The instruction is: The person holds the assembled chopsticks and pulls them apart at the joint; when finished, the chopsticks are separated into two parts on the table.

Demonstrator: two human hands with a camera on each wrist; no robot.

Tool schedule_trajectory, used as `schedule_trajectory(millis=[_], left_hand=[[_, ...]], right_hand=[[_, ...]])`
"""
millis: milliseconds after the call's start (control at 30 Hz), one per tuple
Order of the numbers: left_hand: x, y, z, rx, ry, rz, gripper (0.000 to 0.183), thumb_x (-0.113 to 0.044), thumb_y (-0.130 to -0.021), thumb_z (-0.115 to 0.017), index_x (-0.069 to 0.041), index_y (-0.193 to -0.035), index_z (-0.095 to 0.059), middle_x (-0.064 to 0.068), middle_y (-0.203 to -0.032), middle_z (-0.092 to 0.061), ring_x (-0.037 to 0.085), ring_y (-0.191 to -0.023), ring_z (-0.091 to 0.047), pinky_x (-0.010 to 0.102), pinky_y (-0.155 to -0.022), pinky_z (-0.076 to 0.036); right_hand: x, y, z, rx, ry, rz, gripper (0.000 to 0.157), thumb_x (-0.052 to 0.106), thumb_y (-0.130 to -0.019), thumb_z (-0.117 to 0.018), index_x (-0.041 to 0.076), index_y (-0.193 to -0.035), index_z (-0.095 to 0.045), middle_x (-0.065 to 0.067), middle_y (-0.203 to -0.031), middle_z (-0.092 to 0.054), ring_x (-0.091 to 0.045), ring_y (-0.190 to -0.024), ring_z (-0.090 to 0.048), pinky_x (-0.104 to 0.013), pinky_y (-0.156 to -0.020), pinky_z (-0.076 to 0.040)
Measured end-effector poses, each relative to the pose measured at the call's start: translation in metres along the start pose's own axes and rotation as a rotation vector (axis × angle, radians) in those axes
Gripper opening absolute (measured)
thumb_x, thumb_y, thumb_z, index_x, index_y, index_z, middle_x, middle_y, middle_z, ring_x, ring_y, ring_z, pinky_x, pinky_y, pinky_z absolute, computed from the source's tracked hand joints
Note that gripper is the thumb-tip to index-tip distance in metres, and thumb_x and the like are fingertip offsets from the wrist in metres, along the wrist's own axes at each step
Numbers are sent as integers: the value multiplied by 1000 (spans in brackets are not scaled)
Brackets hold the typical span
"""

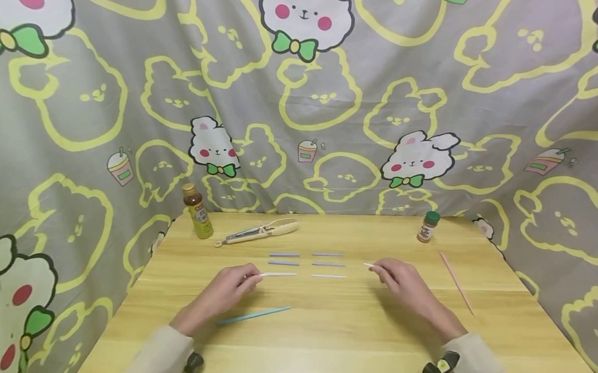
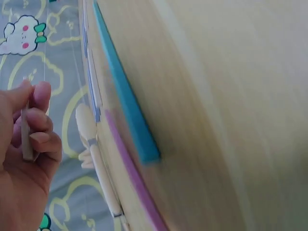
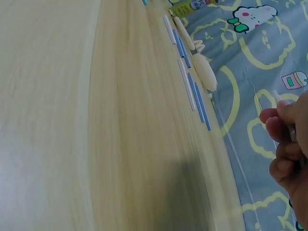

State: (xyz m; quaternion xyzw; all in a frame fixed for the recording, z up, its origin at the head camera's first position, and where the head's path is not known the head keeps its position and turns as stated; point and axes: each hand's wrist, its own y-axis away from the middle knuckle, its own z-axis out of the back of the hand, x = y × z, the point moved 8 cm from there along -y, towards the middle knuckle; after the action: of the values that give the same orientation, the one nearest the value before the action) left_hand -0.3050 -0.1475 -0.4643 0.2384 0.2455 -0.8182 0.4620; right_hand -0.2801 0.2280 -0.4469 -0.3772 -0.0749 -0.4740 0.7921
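Yellowish wood grain all over the surface (image 1: 311, 347). In the head view there are six short sticks in two side-by-side columns: four blue-purple sticks (image 1: 284, 255) towards the back, two white sticks (image 1: 328, 276) at the near end. The left hand (image 1: 230, 285) has its fingers curled right at the outer end of the left white one; can't tell from here if they touch. The right hand (image 1: 405, 279) is pinching a slim white piece (image 1: 368, 264) off to the right of the columns. A teal stick (image 1: 254, 315) lies on the near side of the left hand, a pink stick (image 1: 456, 282) to the right of the right hand. Further back: yellow-label bottle (image 1: 200, 216), tongs (image 1: 256, 233), green-capped jar (image 1: 428, 228).

Left wrist view: fingers and thumb are curled round a pale stick (image 2: 27, 150), partly hidden by them. The teal one's on the surface with a purple stick (image 2: 137, 178) beside it.

Right wrist view: same pinch, the white piece's tip poking out past the fingers, most of the rest covered. Both columns are well apart from that hand.
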Motion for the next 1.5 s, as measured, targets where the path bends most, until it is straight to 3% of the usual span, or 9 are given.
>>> schedule_trajectory(millis=[100,200,333,433,567,733,1000,1200,1500], left_hand=[[9,3,8,29,11,5,22,-25,-115,-59,-11,-116,-76,-5,-81,-60,4,-66,-49,25,-60,-46],[11,3,8,58,-8,-13,23,-20,-115,-58,-10,-126,-75,-2,-95,-67,6,-76,-54,26,-67,-50],[11,2,5,74,-40,-21,23,-18,-113,-60,-18,-131,-75,-1,-119,-75,12,-100,-68,33,-86,-59],[11,0,3,79,-44,-17,21,-18,-112,-63,-22,-128,-75,-4,-126,-76,16,-115,-71,41,-98,-60],[10,-6,-2,89,-42,-21,16,-18,-110,-67,-21,-122,-76,-5,-119,-77,13,-108,-69,39,-95,-59],[6,-16,-10,113,-67,-41,12,-20,-110,-68,-20,-118,-76,-6,-114,-77,7,-101,-66,33,-90,-57],[-9,-28,-26,157,-123,-100,13,-16,-108,-70,-19,-118,-77,-6,-114,-74,12,-104,-70,37,-92,-60],[-12,-35,-40,191,-176,-105,10,-19,-106,-74,-21,-115,-77,-10,-109,-74,6,-99,-67,35,-91,-59],[-14,-36,-49,224,-230,-138,4,-18,-105,-74,-20,-109,-76,-11,-102,-71,3,-92,-63,30,-82,-57]], right_hand=[[-13,0,0,62,-17,-63,15,7,-109,-64,3,-110,-78,8,-82,-58,1,-70,-46,-23,-59,-44],[-17,1,-8,87,-26,-96,18,8,-110,-63,2,-116,-78,6,-89,-60,-2,-76,-47,-23,-64,-44],[-18,3,-20,122,-22,-124,19,6,-108,-67,7,-122,-80,5,-101,-64,-4,-83,-51,-23,-70,-48],[-17,4,-28,147,-16,-137,18,8,-106,-70,13,-119,-80,4,-106,-69,-7,-92,-61,-28,-79,-57],[-13,2,-36,152,-27,-139,12,9,-104,-73,16,-112,-79,5,-109,-74,-14,-103,-68,-36,-90,-62],[-4,-3,-48,153,-68,-141,8,10,-104,-74,15,-109,-77,3,-106,-73,-14,-100,-67,-33,-88,-62],[16,-10,-76,210,-73,-130,10,9,-102,-76,16,-109,-78,6,-107,-69,-14,-102,-69,-35,-92,-61],[28,-13,-95,253,-65,-91,10,11,-99,-79,17,-107,-78,7,-102,-72,-11,-97,-67,-33,-89,-58],[33,-15,-114,288,22,-90,6,13,-100,-79,18,-104,-78,10,-99,-71,-8,-94,-64,-32,-86,-57]])
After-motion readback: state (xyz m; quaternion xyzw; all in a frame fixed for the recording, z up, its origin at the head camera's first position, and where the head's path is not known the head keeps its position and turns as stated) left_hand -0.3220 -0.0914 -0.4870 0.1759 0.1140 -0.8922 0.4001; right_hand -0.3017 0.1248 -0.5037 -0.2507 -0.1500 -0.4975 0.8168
